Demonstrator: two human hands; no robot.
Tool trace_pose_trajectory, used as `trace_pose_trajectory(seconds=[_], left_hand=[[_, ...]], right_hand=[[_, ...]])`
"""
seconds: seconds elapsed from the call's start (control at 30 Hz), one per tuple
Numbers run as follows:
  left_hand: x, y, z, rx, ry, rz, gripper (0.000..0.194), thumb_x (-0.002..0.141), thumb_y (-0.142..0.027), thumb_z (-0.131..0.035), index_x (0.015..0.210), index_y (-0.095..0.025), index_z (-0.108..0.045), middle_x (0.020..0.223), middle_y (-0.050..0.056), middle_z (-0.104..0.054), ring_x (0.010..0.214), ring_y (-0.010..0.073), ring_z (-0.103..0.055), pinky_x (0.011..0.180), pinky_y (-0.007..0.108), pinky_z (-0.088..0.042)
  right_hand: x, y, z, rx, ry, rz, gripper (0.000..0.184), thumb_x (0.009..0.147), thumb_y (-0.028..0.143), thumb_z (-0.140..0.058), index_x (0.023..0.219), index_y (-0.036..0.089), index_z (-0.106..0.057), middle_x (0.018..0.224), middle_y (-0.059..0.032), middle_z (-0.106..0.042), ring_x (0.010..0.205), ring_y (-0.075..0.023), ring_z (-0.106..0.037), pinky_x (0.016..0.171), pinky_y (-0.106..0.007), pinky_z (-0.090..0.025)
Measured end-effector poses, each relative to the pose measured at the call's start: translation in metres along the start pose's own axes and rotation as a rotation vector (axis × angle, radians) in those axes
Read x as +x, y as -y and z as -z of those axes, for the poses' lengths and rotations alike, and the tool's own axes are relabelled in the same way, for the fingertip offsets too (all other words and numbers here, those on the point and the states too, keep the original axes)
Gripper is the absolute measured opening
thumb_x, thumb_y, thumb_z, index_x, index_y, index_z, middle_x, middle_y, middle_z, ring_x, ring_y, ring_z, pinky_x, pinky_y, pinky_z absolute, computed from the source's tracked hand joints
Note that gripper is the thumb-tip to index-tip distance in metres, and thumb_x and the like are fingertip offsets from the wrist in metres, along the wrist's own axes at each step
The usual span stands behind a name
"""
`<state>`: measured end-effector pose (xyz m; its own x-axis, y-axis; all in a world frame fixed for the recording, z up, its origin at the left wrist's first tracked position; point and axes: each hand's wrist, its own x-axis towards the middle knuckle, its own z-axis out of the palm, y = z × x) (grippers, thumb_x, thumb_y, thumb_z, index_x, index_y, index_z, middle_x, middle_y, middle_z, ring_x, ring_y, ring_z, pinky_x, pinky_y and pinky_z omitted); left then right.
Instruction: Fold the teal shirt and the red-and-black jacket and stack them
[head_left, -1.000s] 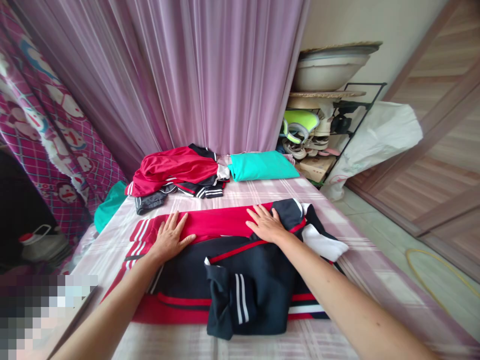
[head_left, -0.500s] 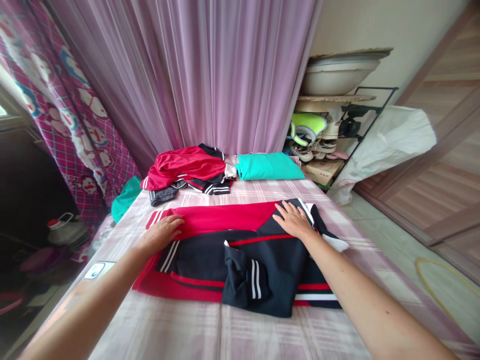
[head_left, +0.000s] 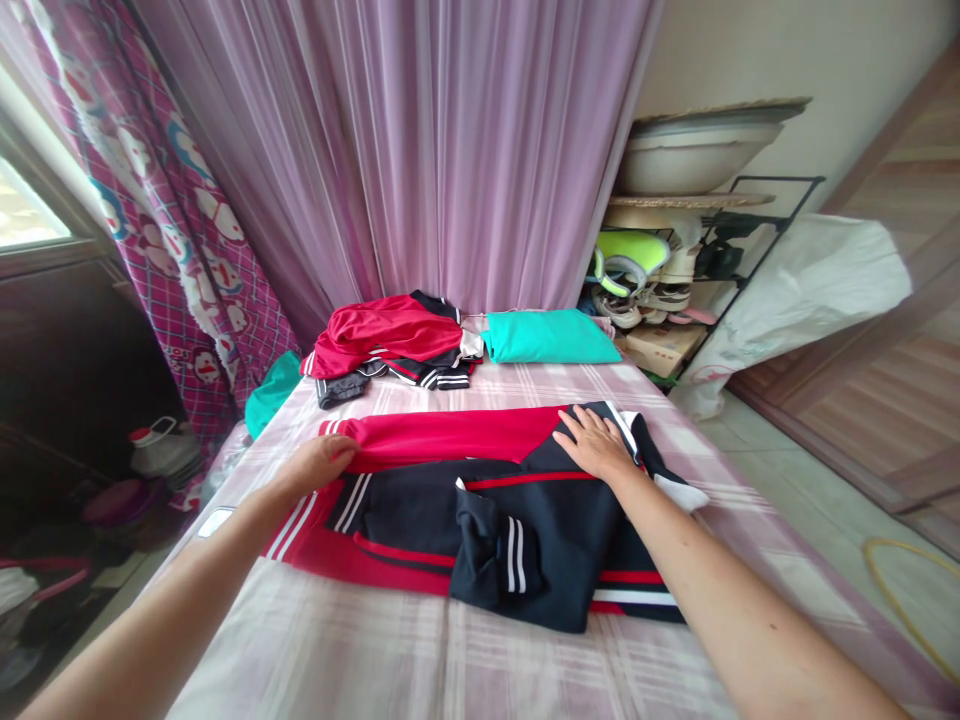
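A red and black track jacket with white stripes lies partly folded on the checked cloth in front of me. One black sleeve, its cuff striped white, is folded over the middle of it. At the jacket's left end, my left hand has its fingers curled in at the striped red edge; the fingertips are partly hidden. My right hand rests flat on the black part near the collar, fingers spread. Behind lies a second red and black jacket, crumpled, beside a folded turquoise cloth.
The checked bedcover spreads under everything, with a phone partly behind my left forearm. A rack with shoes and a basin stands at the back right, next to a white bag. Purple curtains hang behind.
My left hand has gone from lying flat on the jacket to curling at its left edge. My right hand stays on the jacket. The view has shifted slightly left.
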<state>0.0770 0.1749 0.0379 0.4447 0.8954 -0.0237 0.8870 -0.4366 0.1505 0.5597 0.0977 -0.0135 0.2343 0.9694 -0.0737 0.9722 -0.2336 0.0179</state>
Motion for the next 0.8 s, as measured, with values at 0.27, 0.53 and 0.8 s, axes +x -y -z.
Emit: trace_pose_trajectory(seconds=[0.27,0.53,0.8], left_hand=[[0.039,0.042,0.021,0.047,-0.033,0.254,0.048,0.086,-0.039,-0.041,0.121,-0.021,-0.069,0.120,0.009,-0.072,0.110,0.0261,-0.065,0.093,0.032,-0.049],[0.061,0.060,0.022,-0.045,0.238,0.159,0.033,0.074,-0.044,-0.054,0.089,-0.025,-0.076,0.091,0.001,-0.077,0.087,0.0219,-0.069,0.080,0.027,-0.051],[0.050,0.059,0.022,-0.173,0.187,0.214,0.041,0.067,-0.052,-0.063,0.090,-0.020,-0.070,0.084,0.005,-0.073,0.082,0.0257,-0.068,0.072,0.034,-0.055]], right_hand=[[0.006,-0.004,-0.010,-0.009,-0.068,0.021,0.061,0.098,0.053,-0.028,0.153,0.028,-0.037,0.162,-0.0066,-0.031,0.147,-0.0265,-0.029,0.119,-0.048,-0.023],[0.007,-0.006,-0.017,-0.022,-0.101,0.036,0.061,0.098,0.054,-0.027,0.152,0.028,-0.039,0.161,-0.0075,-0.033,0.145,-0.0268,-0.032,0.118,-0.049,-0.024],[0.006,-0.005,-0.016,-0.015,-0.103,0.032,0.061,0.098,0.053,-0.027,0.151,0.026,-0.040,0.161,-0.0080,-0.033,0.146,-0.0265,-0.031,0.118,-0.047,-0.024]])
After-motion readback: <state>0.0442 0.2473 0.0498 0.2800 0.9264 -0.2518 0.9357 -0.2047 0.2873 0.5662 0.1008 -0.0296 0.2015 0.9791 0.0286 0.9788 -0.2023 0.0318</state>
